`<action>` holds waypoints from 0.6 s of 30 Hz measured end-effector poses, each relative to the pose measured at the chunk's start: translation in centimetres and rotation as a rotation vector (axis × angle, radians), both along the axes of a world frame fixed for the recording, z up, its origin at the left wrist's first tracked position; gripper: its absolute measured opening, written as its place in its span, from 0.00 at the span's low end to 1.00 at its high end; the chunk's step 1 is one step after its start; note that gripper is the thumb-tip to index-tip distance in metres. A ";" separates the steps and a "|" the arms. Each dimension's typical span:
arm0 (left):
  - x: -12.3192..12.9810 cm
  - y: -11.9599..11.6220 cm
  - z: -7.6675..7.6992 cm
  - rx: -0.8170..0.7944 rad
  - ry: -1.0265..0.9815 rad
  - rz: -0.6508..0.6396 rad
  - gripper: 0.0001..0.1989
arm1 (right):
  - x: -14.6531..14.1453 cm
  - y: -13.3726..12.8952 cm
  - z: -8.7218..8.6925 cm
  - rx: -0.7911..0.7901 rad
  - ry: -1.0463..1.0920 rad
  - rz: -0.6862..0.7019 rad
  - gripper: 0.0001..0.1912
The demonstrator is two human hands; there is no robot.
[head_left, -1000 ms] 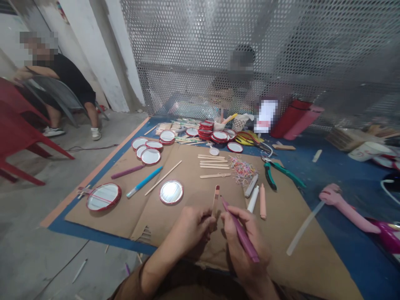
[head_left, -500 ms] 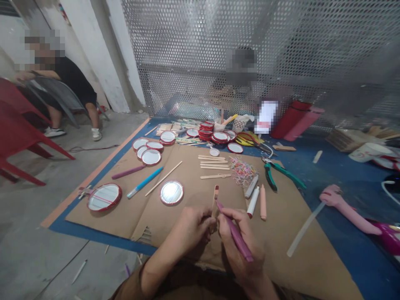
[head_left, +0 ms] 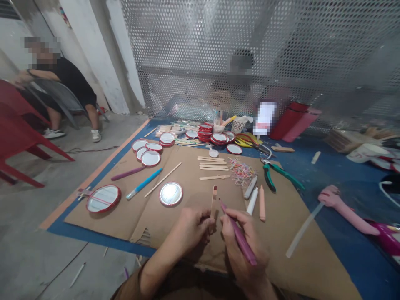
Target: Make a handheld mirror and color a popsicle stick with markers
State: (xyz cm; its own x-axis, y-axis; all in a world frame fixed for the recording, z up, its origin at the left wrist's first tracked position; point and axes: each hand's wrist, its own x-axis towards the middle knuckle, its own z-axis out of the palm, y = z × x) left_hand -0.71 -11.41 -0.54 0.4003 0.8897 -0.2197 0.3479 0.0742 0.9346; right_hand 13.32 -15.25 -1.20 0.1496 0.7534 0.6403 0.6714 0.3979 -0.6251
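My left hand (head_left: 190, 229) pinches an upright wooden craft stick (head_left: 213, 202) with a dark-coloured tip. My right hand (head_left: 242, 237) is shut around a purple marker (head_left: 241, 239), whose point sits just right of the stick, barely apart from it. Both hands are over a brown cardboard sheet (head_left: 187, 175). A round red-rimmed mirror (head_left: 171, 194) lies left of my hands. Nearer my right hand are a white tube (head_left: 252, 201) and a peach-coloured stick (head_left: 261, 203). Several flat craft sticks (head_left: 212, 164) and loose rubber bands (head_left: 241, 171) lie ahead.
Green-handled pliers (head_left: 275, 175) lie right of the sheet, on a blue mat (head_left: 343, 258). Stacked red-rimmed mirrors (head_left: 204, 131) stand at the far edge. A perforated metal screen (head_left: 218, 50) rises behind. A seated person (head_left: 62, 83) and red plastic chairs (head_left: 18, 141) are at left.
The marker point has moved slightly right, away from the stick. My right hand has shifted with it. The view has tilted slightly.
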 end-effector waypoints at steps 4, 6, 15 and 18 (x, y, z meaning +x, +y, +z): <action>0.0 -0.1 0.2 0.036 0.011 0.004 0.10 | -0.1 0.1 -0.1 -0.006 -0.004 0.068 0.05; 0.0 -0.1 0.3 0.045 0.002 0.005 0.09 | -0.1 0.2 -0.2 0.007 -0.032 0.068 0.05; -0.1 0.0 0.0 0.081 0.013 -0.003 0.08 | -0.1 0.4 -0.1 0.017 -0.033 0.044 0.05; -0.1 0.0 0.0 0.072 0.000 -0.015 0.08 | 0.0 0.6 -0.1 0.038 -0.069 0.073 0.06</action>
